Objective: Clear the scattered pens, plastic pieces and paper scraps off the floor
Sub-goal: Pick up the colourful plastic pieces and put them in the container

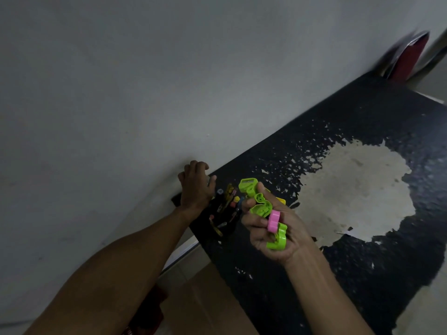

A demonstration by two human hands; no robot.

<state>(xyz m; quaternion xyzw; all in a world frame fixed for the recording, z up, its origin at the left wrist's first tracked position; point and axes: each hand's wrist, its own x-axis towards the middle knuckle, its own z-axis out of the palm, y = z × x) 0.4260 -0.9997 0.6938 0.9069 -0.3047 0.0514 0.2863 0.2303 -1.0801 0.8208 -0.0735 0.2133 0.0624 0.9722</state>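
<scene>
My right hand (278,228) is palm up and grips several lime-green plastic pieces (256,199) and a pink plastic piece (273,221). Just left of it stands a black holder (223,220) filled with several pens and pencils (231,197). The holder sits at the near corner of a black table (350,262). My left hand (194,187) rests with curled fingers on that corner by the wall, right beside the holder; whether it grips the holder is hidden.
The table's black coating has peeled off in a large pale patch (358,189). A grey wall (145,93) runs along its left side. A red object (408,56) leans at the far end. A brown cardboard box (200,305) lies below the table's near edge.
</scene>
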